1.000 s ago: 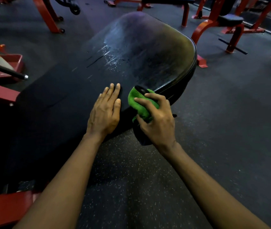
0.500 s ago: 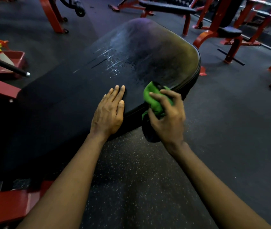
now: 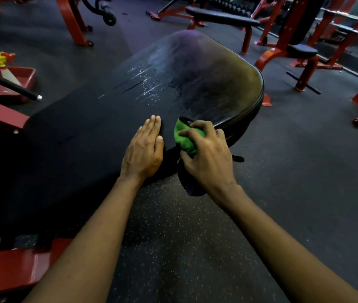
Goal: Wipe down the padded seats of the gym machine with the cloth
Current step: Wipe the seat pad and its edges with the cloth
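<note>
A large black padded seat point(image 3: 112, 119) of a red-framed machine fills the middle of the head view, with wet droplets and streaks across its far half. My left hand point(image 3: 144, 148) lies flat on the pad's near edge, fingers straight and together. Just to its right, my right hand point(image 3: 206, 156) grips a bunched green cloth point(image 3: 184, 136) with a dark part hanging below, pressed against the pad's near right edge.
Red machine frame point(image 3: 9, 272) sits at the lower left. A black bar point(image 3: 7, 84) crosses a red tray holding a spray bottle point(image 3: 4, 62) at far left. Other red benches point(image 3: 221, 17) and a seat point(image 3: 302, 50) stand behind on the dark speckled floor point(image 3: 304, 171).
My right hand slid the cloth right along the pad's edge, then back in close beside my left hand. My left hand has stayed flat on the pad.
</note>
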Demonstrator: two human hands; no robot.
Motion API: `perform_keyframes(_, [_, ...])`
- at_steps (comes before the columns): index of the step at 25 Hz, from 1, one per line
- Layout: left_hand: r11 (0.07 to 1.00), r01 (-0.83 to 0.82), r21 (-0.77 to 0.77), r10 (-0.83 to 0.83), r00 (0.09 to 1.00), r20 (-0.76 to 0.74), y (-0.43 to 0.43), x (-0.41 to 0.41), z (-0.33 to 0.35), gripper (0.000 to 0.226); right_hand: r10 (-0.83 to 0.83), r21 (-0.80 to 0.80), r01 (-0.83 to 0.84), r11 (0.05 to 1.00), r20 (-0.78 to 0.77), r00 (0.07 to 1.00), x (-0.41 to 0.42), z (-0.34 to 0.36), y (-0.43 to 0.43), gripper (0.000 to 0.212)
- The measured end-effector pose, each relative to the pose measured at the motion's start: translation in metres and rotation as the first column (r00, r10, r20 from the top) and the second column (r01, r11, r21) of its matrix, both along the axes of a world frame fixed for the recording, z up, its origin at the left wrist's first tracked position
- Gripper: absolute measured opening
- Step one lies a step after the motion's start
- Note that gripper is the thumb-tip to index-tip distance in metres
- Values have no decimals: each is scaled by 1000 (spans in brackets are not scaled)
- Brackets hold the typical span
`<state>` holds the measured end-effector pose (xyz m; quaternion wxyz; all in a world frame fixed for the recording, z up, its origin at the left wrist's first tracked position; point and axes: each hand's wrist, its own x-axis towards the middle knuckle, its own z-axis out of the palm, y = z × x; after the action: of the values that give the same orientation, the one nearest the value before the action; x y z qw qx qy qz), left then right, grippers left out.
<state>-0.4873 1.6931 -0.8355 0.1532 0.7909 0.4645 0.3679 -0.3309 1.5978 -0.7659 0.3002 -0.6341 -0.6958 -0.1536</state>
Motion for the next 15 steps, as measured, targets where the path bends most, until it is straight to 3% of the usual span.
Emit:
perform_keyframes(3, [1000, 3, -9, -3, 1000, 22, -2, -1, 1, 66, 16, 4, -17, 1000, 55, 998, 21, 16, 1, 39])
perform_keyframes(6, [1000, 0, -25, 0, 999, 34, -3, 0, 1, 63, -123, 84, 128, 988, -68, 990, 59, 44, 5, 35])
perform_keyframes(9, [1000, -6, -19, 6, 1000, 29, -3, 0, 0, 62, -243, 48, 251, 967, -126, 962, 52, 50, 11, 33])
perform_keyframes(12, [1000, -5, -9, 6, 1000, 30, -1, 1, 0, 61, -158, -7, 159, 987, 44, 986, 8, 26, 11, 36])
perform_keyframes(15, [1000, -3, -29, 4, 999, 38, 1, -2, -1, 61, -34, -35, 38, 999, 103, 994, 0, 15, 6, 38])
